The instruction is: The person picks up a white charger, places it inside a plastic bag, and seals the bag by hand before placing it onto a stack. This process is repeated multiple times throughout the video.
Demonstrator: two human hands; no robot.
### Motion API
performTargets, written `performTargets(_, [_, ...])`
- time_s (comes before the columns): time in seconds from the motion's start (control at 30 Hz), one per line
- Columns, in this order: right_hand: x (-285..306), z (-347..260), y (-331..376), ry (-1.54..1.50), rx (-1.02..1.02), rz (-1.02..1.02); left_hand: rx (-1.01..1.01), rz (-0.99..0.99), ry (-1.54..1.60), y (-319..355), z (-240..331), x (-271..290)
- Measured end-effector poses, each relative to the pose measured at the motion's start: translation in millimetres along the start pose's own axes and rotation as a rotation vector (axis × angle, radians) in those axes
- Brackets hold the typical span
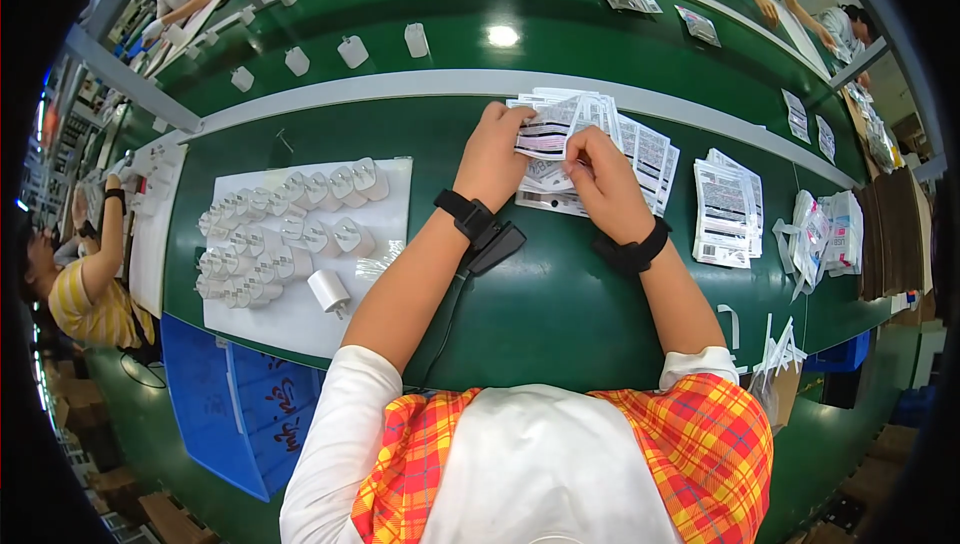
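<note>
One printed pouch [549, 137] is pinched in both the left hand [491, 156] and right hand [606, 187], probably to keep it steady, right over the pouch pile [655, 156] on the desk [530, 319], white wall chargers [292, 261] parked off left, I'd guess for elbow room.

The left forearm [412, 284] and right forearm [682, 299] are reaching forward and slanting inward, the left hand [490, 156] gripping with its back turned up while the right hand [608, 186], its fingers [592, 145] curling, is pinching just beside it.
</note>
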State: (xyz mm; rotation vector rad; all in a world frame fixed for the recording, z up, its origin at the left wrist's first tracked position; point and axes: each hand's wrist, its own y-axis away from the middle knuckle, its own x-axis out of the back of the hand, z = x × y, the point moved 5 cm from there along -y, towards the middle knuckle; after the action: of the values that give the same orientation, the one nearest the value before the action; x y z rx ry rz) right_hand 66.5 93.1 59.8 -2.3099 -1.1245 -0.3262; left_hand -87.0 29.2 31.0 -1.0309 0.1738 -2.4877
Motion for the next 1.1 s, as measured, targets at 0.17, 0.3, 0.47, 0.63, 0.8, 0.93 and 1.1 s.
performTargets(0.17, [17.5,12.6,-2.7,-0.232,-0.022,0.090,-0.054,-0.017,0.508,-7.7,-4.4,0.7])
performTargets(0.3, [25.6,26.7,-0.1,-0.827,-0.219,0.156,-0.198,-0.061,0.761,-0.6,25.4,4.4])
performTargets(0.47, [24.9,-8.8,-3.2,-0.820,-0.174,0.114,-0.030,0.007,0.658,-1.1,15.6,5.8])
performTargets(0.63, [20.6,7.1,3.0,-0.079,-0.294,0.030,0.120,0.017,0.810,1.9,14.9,-3.8])
performTargets(0.8, [26.7,33.9,5.9,-0.183,-0.587,-0.022,0.242,0.030,0.818,3.8,8.6,-12.4])
performTargets(0.93, [31.0,27.8,4.7,-0.282,-0.581,0.103,0.061,0.148,0.840,-0.6,9.6,-7.8])
performTargets(1.1, [58.8,53.7,1.3,0.068,-0.024,0.049,-0.131,-0.019,0.205,-7.6,-1.9,-10.6])
